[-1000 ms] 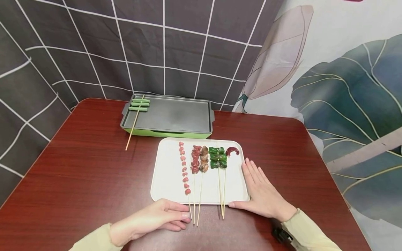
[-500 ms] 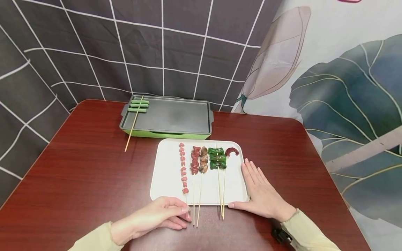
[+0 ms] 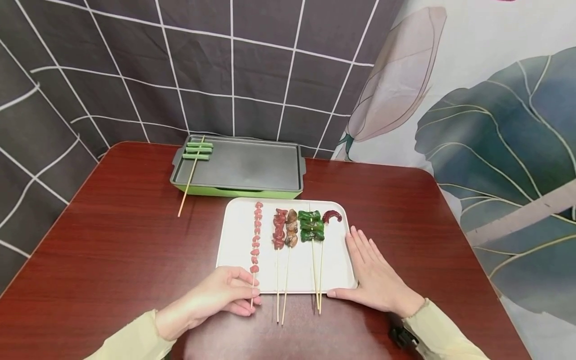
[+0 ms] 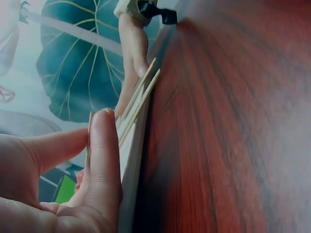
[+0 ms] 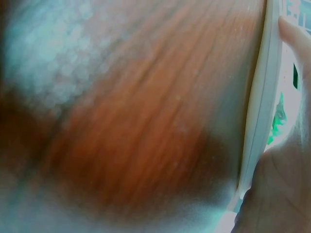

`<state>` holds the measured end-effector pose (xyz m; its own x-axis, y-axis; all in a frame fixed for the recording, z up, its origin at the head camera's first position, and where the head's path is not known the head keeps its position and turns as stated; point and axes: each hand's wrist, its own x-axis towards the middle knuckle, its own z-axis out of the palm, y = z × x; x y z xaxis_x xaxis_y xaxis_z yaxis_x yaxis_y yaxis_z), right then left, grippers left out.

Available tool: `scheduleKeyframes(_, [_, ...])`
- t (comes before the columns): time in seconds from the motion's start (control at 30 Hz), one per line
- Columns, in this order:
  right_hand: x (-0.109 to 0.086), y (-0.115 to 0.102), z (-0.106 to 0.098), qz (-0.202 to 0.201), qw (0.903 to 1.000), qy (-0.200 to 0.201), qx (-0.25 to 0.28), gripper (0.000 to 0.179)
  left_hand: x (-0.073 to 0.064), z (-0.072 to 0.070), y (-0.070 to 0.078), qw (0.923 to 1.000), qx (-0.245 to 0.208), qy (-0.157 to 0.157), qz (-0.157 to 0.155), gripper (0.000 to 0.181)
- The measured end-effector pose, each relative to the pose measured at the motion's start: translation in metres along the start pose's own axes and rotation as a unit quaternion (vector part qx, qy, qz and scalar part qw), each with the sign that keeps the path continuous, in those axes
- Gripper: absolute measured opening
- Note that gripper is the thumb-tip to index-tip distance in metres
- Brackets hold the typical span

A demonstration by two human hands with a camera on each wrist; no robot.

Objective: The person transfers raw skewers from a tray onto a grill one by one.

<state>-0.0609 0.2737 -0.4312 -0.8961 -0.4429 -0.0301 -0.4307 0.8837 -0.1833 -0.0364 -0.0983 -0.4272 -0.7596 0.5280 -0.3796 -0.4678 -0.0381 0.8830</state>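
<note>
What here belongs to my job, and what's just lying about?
Likely the job:
wooden skewer of small pink pieces, in left hand
white rectangular tray, right hand at its edge

Untouched, maybe lying about:
skewer of green sticks on grey rectangular pan
four other skewers on tray

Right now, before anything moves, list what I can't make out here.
Head view: the near left corner of the tray, hidden by the left hand; the sleeves, cut off by the bottom edge.
Left wrist view: most of the pink-piece skewer, behind the left hand.
Right wrist view: most of the green-piece skewer, behind the right hand; the table, blurred.
</note>
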Motion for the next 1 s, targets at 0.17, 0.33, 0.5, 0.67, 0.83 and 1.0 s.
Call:
scheduleKeyframes(0.17, [0.0,0.0,-0.001,0.004,1.0,-0.005,0.005,0.131,-0.002,-0.007,0.001,0.9998,0.019,0.012,-0.002,0.03])
scheduleKeyframes(0.33, [0.0,0.0,-0.001,0.005,1.0,-0.004,0.005,0.131,-0.005,-0.013,0.004,0.9993,0.029,0.026,0.0,0.037])
scheduleKeyframes(0.5, [0.0,0.0,-0.001,0.002,1.0,-0.003,0.002,0.131,-0.007,-0.016,0.004,0.9991,0.031,0.029,0.001,0.035])
scheduleKeyframes(0.67, [0.0,0.0,-0.001,0.004,1.0,-0.005,-0.001,0.131,-0.009,-0.018,0.004,0.9988,0.042,0.025,0.009,0.032])
scheduleKeyframes(0.83, [0.0,0.001,-0.001,0.003,1.0,-0.003,-0.006,0.131,-0.011,-0.019,0.005,0.9976,0.066,0.015,0.015,0.028])
scheduleKeyframes(1.0, [0.0,0.001,-0.001,0.002,1.0,-0.001,-0.005,0.131,-0.014,-0.02,0.011,0.9953,0.092,0.009,0.03,0.027])
